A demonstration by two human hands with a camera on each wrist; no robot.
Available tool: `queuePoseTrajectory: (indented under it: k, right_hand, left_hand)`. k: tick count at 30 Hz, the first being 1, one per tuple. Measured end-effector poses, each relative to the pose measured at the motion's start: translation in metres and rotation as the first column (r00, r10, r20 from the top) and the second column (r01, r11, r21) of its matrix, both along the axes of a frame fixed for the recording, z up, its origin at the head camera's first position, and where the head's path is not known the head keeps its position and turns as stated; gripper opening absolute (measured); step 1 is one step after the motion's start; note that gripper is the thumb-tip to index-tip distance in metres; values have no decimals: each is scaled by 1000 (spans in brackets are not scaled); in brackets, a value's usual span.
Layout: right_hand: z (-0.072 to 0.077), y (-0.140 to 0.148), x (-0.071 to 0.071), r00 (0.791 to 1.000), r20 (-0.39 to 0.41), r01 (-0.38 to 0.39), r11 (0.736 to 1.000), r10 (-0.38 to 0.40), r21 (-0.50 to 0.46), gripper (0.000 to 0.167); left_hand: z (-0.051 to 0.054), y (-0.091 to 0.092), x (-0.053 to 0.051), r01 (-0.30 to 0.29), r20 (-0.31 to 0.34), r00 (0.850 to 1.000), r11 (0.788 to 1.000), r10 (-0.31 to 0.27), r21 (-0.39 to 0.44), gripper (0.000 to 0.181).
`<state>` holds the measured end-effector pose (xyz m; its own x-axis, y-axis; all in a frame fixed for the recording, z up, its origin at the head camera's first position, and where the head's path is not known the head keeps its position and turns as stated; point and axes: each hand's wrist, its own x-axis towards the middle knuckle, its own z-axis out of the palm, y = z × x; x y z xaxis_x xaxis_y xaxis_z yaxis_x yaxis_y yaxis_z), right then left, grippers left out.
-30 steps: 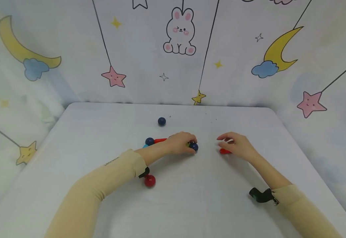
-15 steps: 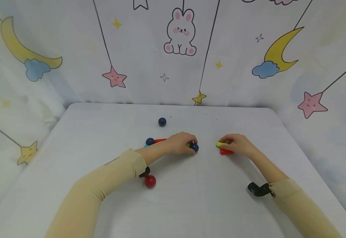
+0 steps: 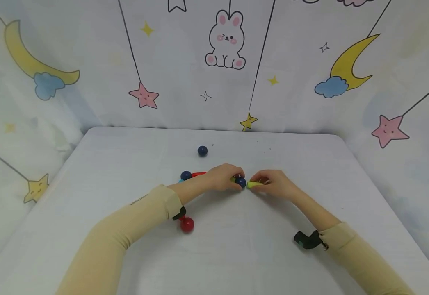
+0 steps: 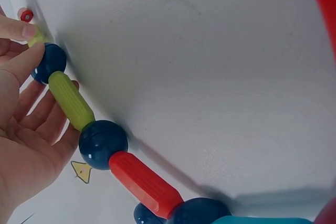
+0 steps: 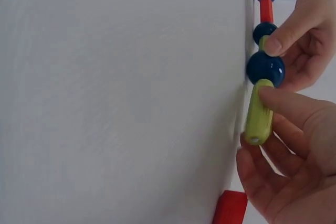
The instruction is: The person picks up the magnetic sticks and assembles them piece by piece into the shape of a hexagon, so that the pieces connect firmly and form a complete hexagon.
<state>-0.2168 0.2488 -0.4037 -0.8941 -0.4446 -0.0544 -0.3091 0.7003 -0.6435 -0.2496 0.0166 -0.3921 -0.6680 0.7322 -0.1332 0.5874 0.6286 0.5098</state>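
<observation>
My left hand [image 3: 225, 178] grips the near end of a chain of balls and magnetic rods, its thumb at the dark blue end ball [image 5: 265, 68]. Behind that ball come a yellow-green rod [image 4: 72, 100], another dark blue ball [image 4: 103, 144] and a red rod [image 4: 144, 182], then a light blue rod [image 4: 262, 220]. Between thumb and fingers, my right hand [image 3: 277, 184] pinches a second yellow-green rod [image 5: 259, 114]. In the right wrist view this rod's upper end meets the end ball; whether they are joined I cannot tell.
A lone dark blue ball [image 3: 202, 151] lies farther back on the white table [image 3: 222, 258]. Beneath my left forearm sits a red ball [image 3: 187, 225], partly beside the wrist camera. A loose red rod [image 5: 232, 208] lies near my right hand.
My right hand took up the yellow-green rod beside the loose red rod, then carried it left to the chain's end ball. The left hand has stayed in place.
</observation>
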Motion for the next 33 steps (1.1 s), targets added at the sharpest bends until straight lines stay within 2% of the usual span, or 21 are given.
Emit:
queuePoseTrajectory:
  k: [6, 18, 28, 33]
  right_hand:
    - [1, -7, 0, 1000, -21, -16, 1000, 16, 2, 21]
    - [-2, -17, -1, 999, -20, -44, 999, 44, -30, 20]
    - [-3, -25, -3, 1000, 12, -28, 999, 28, -29, 22]
    - [1, -26, -12, 998, 54, -16, 1000, 17, -21, 23]
  left_hand:
    - [1, -3, 0, -1, 6, 1000, 1000, 1, 16, 38]
    - [2, -4, 0, 7, -11, 1000, 1000, -7, -7, 35]
    - [-1, -5, 1, -18, -49, 999, 1000, 17, -7, 20]
    - [0, -7, 2, -34, -48, 998, 999, 33, -6, 19]
